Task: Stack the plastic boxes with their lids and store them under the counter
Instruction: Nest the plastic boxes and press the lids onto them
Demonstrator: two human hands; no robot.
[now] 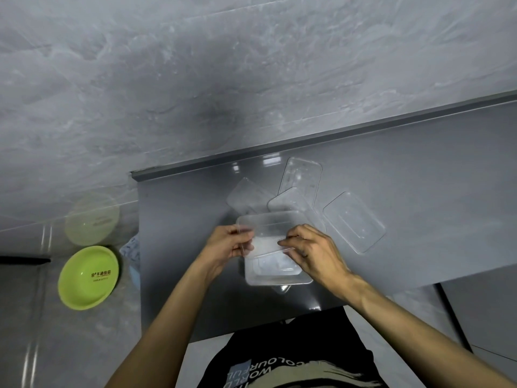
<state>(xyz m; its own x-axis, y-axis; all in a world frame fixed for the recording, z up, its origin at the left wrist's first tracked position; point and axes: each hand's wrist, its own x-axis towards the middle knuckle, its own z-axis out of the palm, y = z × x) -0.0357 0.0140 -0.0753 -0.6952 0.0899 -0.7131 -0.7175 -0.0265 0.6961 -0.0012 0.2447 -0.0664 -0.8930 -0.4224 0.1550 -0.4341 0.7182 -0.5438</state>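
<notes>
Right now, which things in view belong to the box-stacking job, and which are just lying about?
Job:
clear box on the counter
clear lid, gripped by left hand and right hand
left clear piece, back clear piece, right clear piece

Lying about:
green bowl
blue cloth, partly hidden

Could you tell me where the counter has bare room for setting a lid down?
Bare counter lies left of the left hand and right of the lone lid; behind the box, overlapping lids crowd it.
</notes>
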